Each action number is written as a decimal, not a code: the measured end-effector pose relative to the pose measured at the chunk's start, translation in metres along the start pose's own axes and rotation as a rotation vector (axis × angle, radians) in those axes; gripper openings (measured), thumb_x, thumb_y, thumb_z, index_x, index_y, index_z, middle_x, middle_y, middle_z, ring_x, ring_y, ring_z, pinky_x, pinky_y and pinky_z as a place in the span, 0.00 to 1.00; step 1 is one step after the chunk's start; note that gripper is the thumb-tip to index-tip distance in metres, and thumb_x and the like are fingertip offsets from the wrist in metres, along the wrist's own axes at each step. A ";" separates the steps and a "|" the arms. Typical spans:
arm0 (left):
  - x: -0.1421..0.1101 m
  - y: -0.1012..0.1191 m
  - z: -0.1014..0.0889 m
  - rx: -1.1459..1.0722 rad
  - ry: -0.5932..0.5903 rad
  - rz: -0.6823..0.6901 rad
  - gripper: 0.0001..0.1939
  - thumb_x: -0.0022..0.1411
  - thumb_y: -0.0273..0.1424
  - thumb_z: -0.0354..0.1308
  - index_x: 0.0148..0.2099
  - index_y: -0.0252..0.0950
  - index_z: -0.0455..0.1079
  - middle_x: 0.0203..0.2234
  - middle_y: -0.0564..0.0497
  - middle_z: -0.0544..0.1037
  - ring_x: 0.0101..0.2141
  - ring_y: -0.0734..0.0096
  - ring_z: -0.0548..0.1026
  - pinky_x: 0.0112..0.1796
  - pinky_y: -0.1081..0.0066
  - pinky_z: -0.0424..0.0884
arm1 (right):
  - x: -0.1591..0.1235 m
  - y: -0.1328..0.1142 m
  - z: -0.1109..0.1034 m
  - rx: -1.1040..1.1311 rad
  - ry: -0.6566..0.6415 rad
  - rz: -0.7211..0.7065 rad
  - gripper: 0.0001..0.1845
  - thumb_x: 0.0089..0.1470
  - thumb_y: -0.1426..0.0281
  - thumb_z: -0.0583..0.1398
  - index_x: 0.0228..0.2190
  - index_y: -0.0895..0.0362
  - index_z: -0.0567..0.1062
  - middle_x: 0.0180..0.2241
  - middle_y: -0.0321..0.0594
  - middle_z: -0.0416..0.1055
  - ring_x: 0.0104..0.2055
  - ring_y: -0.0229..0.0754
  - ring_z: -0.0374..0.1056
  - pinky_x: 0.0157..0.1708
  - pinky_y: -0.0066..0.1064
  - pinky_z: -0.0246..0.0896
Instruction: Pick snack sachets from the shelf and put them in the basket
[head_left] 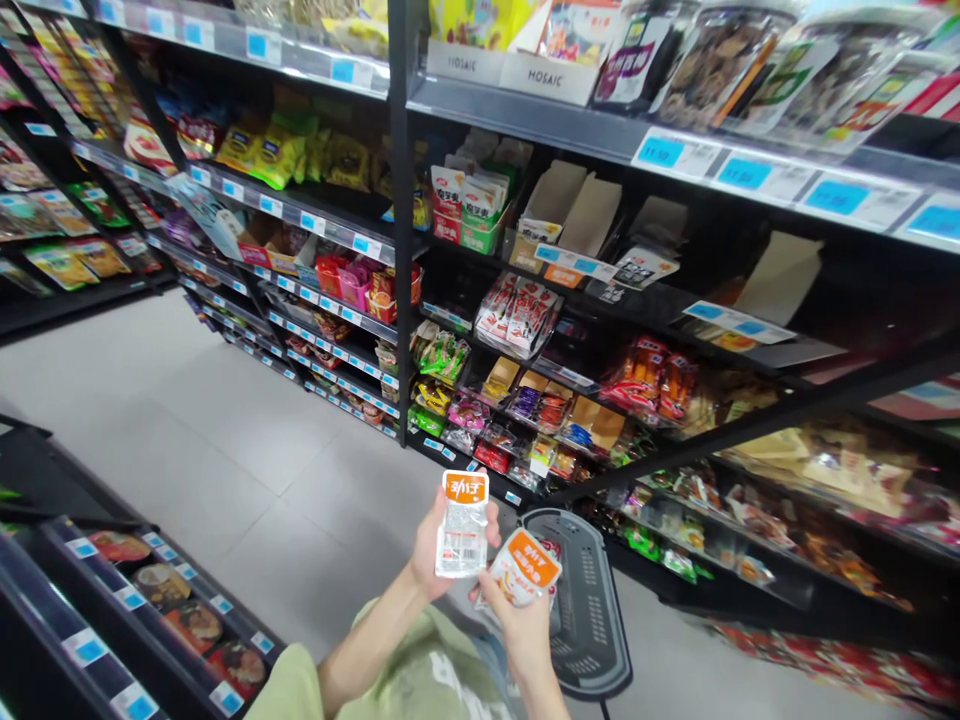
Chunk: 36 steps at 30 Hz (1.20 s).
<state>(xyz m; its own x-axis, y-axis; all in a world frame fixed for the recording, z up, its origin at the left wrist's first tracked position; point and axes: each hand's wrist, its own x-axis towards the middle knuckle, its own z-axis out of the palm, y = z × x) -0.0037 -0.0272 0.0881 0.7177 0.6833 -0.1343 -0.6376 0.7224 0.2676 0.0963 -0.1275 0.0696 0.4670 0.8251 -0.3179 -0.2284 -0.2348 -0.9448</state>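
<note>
My left hand [428,550] is closed around a white snack packet [463,525] with an orange top band and printed text and a barcode below. Beside it and slightly lower, my right hand [519,628] grips another snack packet [529,568], orange and white with a picture of food, between thumb and fingers. That packet is tilted. Behind my right hand, a grey shopping basket [611,590] is on the floor, partly hidden by the hand and packet. Something red and white shows at the basket's edge, mostly covered.
Ahead stands a black shelf unit [400,250] stocked with bagged and boxed snacks. Upright seasoning-style packets [474,205] and red-and-white packets [517,312] sit on its middle levels. A low display case [112,590] borders the lower left. Grey tiled floor [262,455] lies between.
</note>
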 end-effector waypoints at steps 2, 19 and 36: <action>0.000 0.000 0.007 -0.038 0.042 0.027 0.30 0.65 0.55 0.44 0.49 0.36 0.71 0.33 0.45 0.70 0.28 0.68 0.67 0.29 0.69 0.68 | 0.001 0.001 -0.001 -0.020 -0.008 -0.007 0.19 0.40 0.57 0.72 0.23 0.60 0.76 0.19 0.43 0.76 0.22 0.45 0.73 0.25 0.31 0.70; -0.001 0.010 0.036 -0.233 -0.040 0.030 0.28 0.68 0.46 0.48 0.64 0.38 0.61 0.34 0.47 0.67 0.27 0.73 0.61 0.28 0.74 0.61 | -0.012 -0.011 0.005 0.044 0.071 -0.085 0.21 0.40 0.55 0.72 0.21 0.59 0.74 0.16 0.40 0.74 0.19 0.42 0.69 0.24 0.30 0.66; 0.004 0.011 0.040 -0.166 -0.090 -0.006 0.30 0.69 0.46 0.46 0.67 0.37 0.58 0.31 0.48 0.66 0.27 0.73 0.61 0.27 0.75 0.60 | -0.013 -0.008 0.005 0.034 0.095 -0.115 0.22 0.40 0.53 0.71 0.22 0.58 0.74 0.16 0.41 0.74 0.19 0.43 0.70 0.23 0.31 0.68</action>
<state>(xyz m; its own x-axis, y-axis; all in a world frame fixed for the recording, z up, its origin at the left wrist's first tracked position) 0.0032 -0.0206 0.1287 0.7392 0.6719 -0.0474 -0.6652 0.7393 0.1046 0.0881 -0.1334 0.0820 0.5703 0.7928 -0.2149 -0.1965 -0.1224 -0.9728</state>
